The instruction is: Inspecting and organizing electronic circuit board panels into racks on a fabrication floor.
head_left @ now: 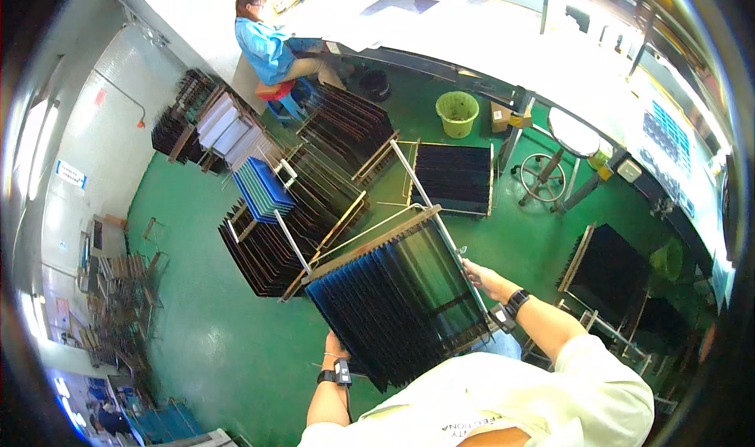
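Shirt (503, 384) pretty pale, yellowish-green, dark lettering (464, 429) across front, kinda creased. Right sleeve (594, 360) same colour, short, forearm bare past shirt. Out beyond shirt on left, black wrist strap (324, 377) with small boxy dark module (342, 372), plus thin pale bracelet (336, 356) nearer left hand (335, 343). Other side of shirt, matching black band (517, 300) + greyish boxy unit (502, 318) behind right hand (489, 282). Both hands bare. Bit of blue legwear (503, 345) peeking past shirt's front edge.
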A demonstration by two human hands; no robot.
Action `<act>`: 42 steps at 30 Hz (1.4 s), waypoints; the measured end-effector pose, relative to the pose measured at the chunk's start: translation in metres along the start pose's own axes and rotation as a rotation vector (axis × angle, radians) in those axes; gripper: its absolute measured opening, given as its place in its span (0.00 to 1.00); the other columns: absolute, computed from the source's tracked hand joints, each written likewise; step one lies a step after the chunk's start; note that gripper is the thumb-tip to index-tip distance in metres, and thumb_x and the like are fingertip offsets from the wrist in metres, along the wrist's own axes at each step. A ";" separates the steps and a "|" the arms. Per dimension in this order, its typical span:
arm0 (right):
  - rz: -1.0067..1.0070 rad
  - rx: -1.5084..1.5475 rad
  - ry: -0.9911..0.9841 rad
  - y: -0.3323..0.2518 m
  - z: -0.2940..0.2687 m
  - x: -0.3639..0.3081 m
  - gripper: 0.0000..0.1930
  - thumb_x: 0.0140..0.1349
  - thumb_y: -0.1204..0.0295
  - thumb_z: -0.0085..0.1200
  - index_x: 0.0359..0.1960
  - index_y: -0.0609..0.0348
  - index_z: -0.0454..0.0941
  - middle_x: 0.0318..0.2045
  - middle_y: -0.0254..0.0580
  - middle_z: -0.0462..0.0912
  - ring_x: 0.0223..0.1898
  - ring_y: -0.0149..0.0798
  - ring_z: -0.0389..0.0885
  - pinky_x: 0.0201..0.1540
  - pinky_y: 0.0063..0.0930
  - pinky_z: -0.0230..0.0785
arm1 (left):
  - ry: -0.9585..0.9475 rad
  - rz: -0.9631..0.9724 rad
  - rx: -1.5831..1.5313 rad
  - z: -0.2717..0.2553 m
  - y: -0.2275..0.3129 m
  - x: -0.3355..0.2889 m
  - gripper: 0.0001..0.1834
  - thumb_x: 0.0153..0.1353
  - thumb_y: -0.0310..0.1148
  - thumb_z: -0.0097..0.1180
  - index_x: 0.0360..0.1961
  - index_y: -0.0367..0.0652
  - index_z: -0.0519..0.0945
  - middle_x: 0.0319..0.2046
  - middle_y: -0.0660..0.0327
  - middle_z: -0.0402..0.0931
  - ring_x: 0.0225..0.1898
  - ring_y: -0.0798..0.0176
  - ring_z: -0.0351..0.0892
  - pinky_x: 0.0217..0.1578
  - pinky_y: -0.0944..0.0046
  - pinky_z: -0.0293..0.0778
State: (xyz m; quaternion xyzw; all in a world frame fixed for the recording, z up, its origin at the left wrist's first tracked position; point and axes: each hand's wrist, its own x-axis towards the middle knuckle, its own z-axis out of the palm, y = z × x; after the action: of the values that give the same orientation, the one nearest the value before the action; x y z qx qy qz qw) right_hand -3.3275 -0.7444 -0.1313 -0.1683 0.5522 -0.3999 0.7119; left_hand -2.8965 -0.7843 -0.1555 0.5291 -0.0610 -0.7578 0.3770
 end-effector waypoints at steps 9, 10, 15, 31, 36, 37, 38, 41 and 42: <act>0.256 -0.163 -0.095 -0.065 -0.010 0.127 0.25 0.59 0.46 0.42 0.52 0.46 0.68 0.45 0.29 0.71 0.42 0.26 0.64 0.48 0.27 0.53 | 0.258 0.039 -0.205 0.026 -0.003 0.041 0.20 0.58 0.41 0.41 0.42 0.38 0.76 0.40 0.52 0.76 0.40 0.51 0.75 0.45 0.51 0.71; 0.261 -0.168 -0.160 -0.071 -0.015 0.142 0.25 0.59 0.46 0.42 0.52 0.46 0.68 0.45 0.29 0.71 0.42 0.26 0.64 0.48 0.27 0.53 | 0.263 0.074 -0.219 0.031 -0.009 0.047 0.20 0.58 0.41 0.41 0.42 0.38 0.76 0.40 0.52 0.76 0.40 0.51 0.75 0.45 0.51 0.71; 0.425 -0.222 -0.200 -0.096 -0.044 0.222 0.23 0.60 0.47 0.42 0.52 0.45 0.68 0.39 0.26 0.72 0.37 0.24 0.64 0.40 0.19 0.54 | 0.354 0.082 -0.354 0.064 -0.054 0.086 0.20 0.59 0.42 0.43 0.42 0.37 0.76 0.40 0.52 0.76 0.41 0.50 0.75 0.46 0.52 0.70; 0.590 -0.569 -0.333 -0.071 -0.085 0.419 0.26 0.57 0.45 0.45 0.53 0.45 0.69 0.49 0.30 0.72 0.49 0.30 0.68 0.51 0.26 0.57 | 0.536 -0.080 -0.537 0.051 -0.181 0.245 0.18 0.59 0.42 0.45 0.43 0.40 0.75 0.42 0.57 0.76 0.43 0.54 0.74 0.46 0.54 0.71; 0.565 -0.564 -0.314 -0.055 -0.085 0.456 0.18 0.61 0.48 0.43 0.36 0.46 0.76 0.27 0.21 0.71 0.28 0.22 0.63 0.34 0.19 0.55 | 0.529 -0.087 -0.547 0.032 -0.210 0.283 0.17 0.60 0.41 0.44 0.42 0.42 0.76 0.43 0.59 0.76 0.44 0.56 0.74 0.47 0.57 0.70; 0.560 -0.582 -0.334 -0.050 -0.086 0.464 0.19 0.60 0.47 0.43 0.36 0.46 0.76 0.28 0.22 0.72 0.29 0.22 0.63 0.35 0.19 0.56 | 0.467 -0.136 -0.566 0.031 -0.213 0.290 0.17 0.58 0.42 0.48 0.41 0.42 0.77 0.42 0.59 0.76 0.43 0.57 0.74 0.47 0.58 0.71; 0.530 -0.582 -0.374 -0.046 -0.090 0.470 0.19 0.60 0.47 0.43 0.36 0.45 0.77 0.29 0.22 0.73 0.29 0.22 0.64 0.36 0.19 0.57 | 0.531 -0.160 -0.500 0.030 -0.214 0.297 0.17 0.56 0.43 0.49 0.40 0.42 0.77 0.41 0.58 0.77 0.43 0.56 0.74 0.46 0.57 0.70; 0.581 -0.686 -0.236 -0.029 -0.102 0.494 0.22 0.59 0.45 0.43 0.42 0.46 0.75 0.36 0.25 0.75 0.36 0.25 0.68 0.43 0.20 0.58 | 0.575 -0.169 -0.549 0.029 -0.217 0.315 0.18 0.57 0.44 0.48 0.41 0.42 0.77 0.42 0.59 0.76 0.45 0.56 0.73 0.48 0.57 0.69; 0.598 -0.660 -0.296 -0.023 -0.107 0.501 0.22 0.59 0.45 0.43 0.42 0.46 0.75 0.36 0.25 0.75 0.36 0.25 0.68 0.43 0.20 0.58 | 0.600 -0.176 -0.495 0.031 -0.216 0.321 0.21 0.59 0.46 0.42 0.43 0.42 0.76 0.44 0.58 0.75 0.47 0.55 0.72 0.50 0.55 0.67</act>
State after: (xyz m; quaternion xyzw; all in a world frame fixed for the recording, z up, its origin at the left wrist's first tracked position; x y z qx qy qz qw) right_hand -3.3999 -1.1149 -0.4778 -0.2744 0.5667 0.0482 0.7754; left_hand -3.0821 -0.8446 -0.4909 0.6233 0.2818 -0.5909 0.4278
